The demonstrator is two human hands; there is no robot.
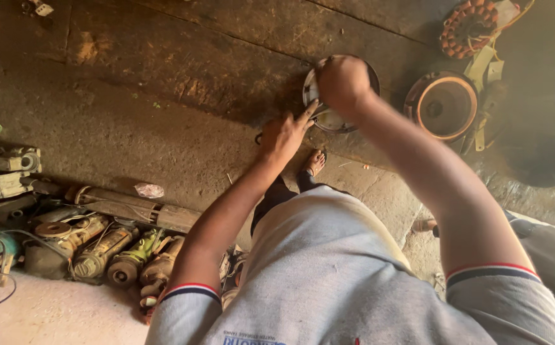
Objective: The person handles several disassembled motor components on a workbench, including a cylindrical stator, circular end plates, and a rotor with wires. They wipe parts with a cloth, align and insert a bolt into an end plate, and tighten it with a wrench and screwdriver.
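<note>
2 hands work: right hand (pixel 342 82) clamps round metal cover's (pixel 328 118) rim, left hand (pixel 284 135) spread beside.

Stained concrete floor (pixel 130 128), warm light

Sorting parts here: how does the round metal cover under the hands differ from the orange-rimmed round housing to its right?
The round metal cover is pale grey and held by the right hand, left hand touching; the orange-rimmed round housing is rust-orange and untouched. Its inside shows fully; the cover's is partly hidden. Both are round, on the floor.
</note>
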